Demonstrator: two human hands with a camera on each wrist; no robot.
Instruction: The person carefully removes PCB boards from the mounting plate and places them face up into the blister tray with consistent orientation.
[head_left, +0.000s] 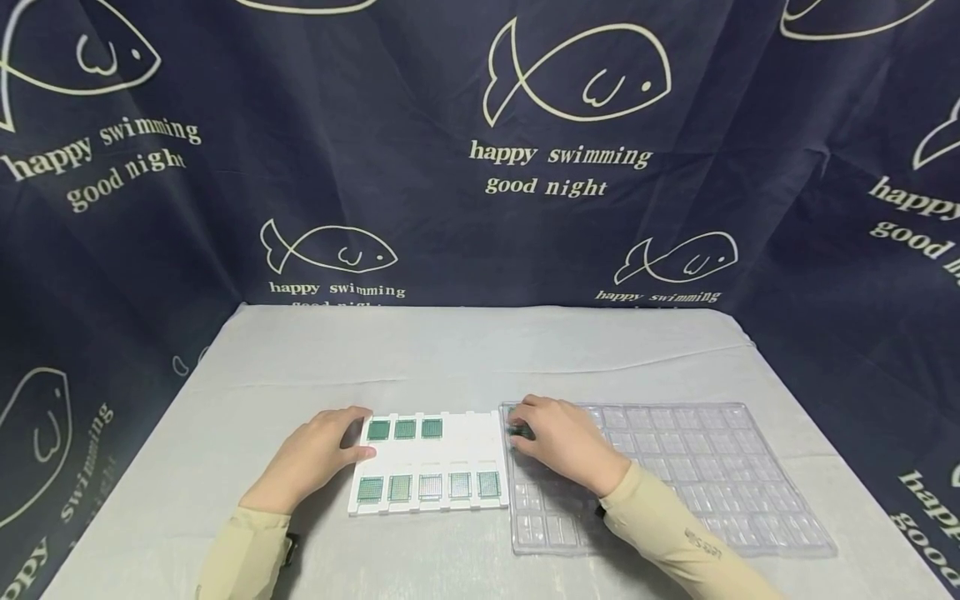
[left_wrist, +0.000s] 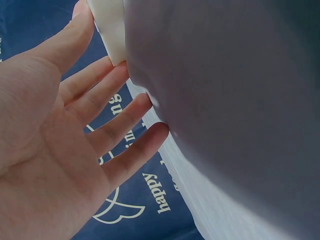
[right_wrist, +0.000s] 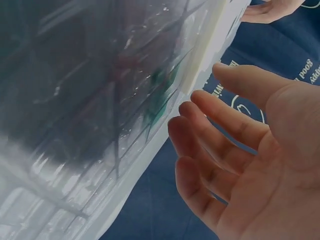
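Note:
A white foam-like tray (head_left: 468, 448) lies in the middle of the table. It carries several small green circuit boards (head_left: 405, 429) in a back row and several more in a front row. My left hand (head_left: 311, 454) rests at the tray's left edge, thumb and index finger spread along it and the other fingers extended. Over the left columns of a clear compartment tray (head_left: 697, 442), my right hand (head_left: 562, 437) reaches down with its fingertips. Green pieces (right_wrist: 160, 95) show through the clear plastic close to these fingers, which curve loosely with a gap to the thumb.
The clear tray stands directly right of the white one, its edge close alongside. Both lie on a table with a pale cloth (head_left: 420, 354). Dark blue curtains (head_left: 435, 167) with fish drawings hang behind and at both sides.

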